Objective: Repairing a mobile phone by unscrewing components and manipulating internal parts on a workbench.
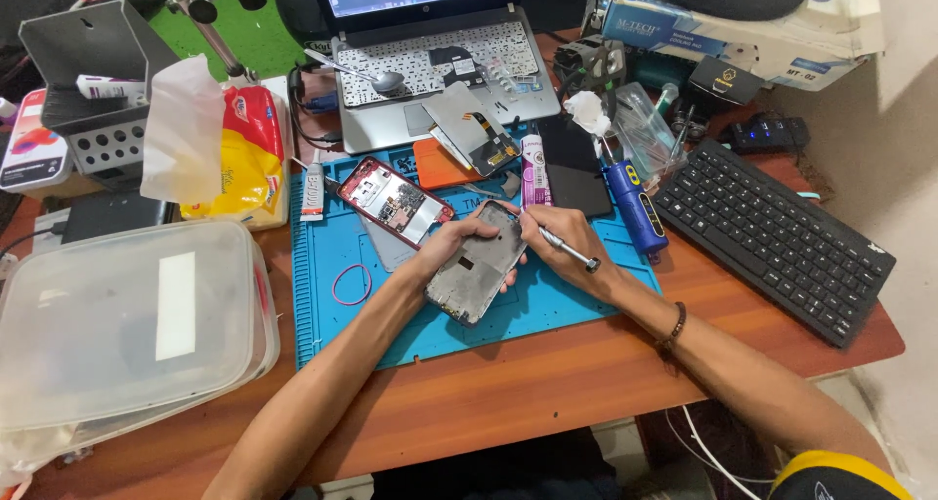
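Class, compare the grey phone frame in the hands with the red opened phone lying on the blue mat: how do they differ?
The grey phone frame is gripped by the left hand, raised off the blue mat; the red opened phone lies flat, untouched. The grey one looks mostly bare; the red one shows boards inside. The right hand holds a screwdriver at the grey one only. Both are opened.

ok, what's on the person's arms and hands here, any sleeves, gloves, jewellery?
No gloves: the left hand and right hand are both bare, as are the forearms. The right wrist carries a dark beaded bracelet. A dark sleeve with a yellow band shows at the right upper arm. No sleeve shows on the left arm.
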